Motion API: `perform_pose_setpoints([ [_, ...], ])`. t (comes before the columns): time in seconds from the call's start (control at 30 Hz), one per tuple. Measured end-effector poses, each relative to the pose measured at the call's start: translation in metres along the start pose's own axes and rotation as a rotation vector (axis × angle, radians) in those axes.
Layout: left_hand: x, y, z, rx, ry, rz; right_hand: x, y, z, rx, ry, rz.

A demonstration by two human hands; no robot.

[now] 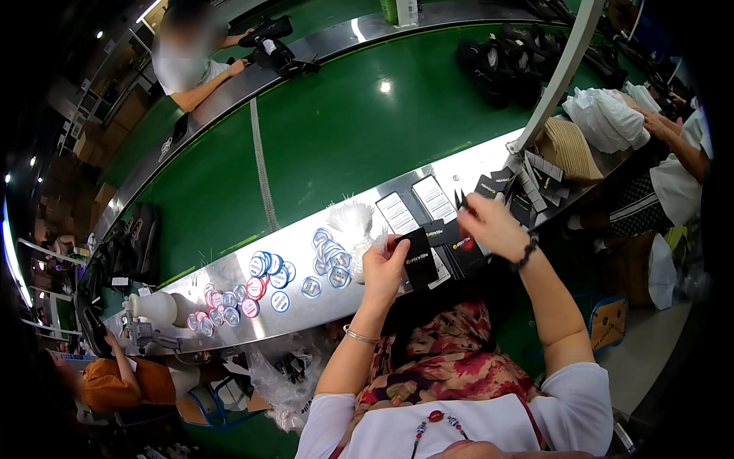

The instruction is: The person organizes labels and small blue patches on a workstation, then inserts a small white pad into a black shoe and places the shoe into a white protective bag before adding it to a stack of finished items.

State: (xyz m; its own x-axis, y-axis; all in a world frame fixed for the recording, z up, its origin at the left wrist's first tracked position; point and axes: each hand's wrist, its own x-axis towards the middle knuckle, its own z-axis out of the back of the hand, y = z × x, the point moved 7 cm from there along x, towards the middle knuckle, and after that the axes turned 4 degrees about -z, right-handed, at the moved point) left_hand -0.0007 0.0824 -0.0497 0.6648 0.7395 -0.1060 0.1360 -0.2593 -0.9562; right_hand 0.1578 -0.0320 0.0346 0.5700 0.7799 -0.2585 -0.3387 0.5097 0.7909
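My left hand point(382, 271) is closed on a black hang tag point(420, 260), its thumb across the tag's face. More black tags point(462, 256) lie overlapped on the metal bench beside it. Just above them is my right hand point(493, 226), its fingers closed round a small black tool with two pointed tips point(460, 200); most of the tool is hidden in the fingers. Close to my left hand lies a bundle of thin white plastic tag fasteners point(354, 226). White-faced printed cards point(434, 198) lie on the bench beyond the tags.
Round blue-rimmed and red-rimmed labels point(280, 301) spread to the left. A green conveyor belt point(336, 138) runs past the bench, with black shoes point(489, 69) at far right. A white post point(558, 76) rises by a straw-coloured bag point(569, 153). Other people work across the belt and at both sides.
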Motion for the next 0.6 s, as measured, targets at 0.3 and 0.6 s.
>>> perform_pose_setpoints([
  [0.3, -0.005, -0.009, -0.010, 0.127, 0.013, -0.049, -0.024, -0.020, -0.082, 0.788, 0.310, -0.229],
  [0.6, -0.007, -0.011, -0.006, 0.316, 0.020, -0.165, -0.023, -0.013, -0.084, 0.785, 0.337, -0.185],
])
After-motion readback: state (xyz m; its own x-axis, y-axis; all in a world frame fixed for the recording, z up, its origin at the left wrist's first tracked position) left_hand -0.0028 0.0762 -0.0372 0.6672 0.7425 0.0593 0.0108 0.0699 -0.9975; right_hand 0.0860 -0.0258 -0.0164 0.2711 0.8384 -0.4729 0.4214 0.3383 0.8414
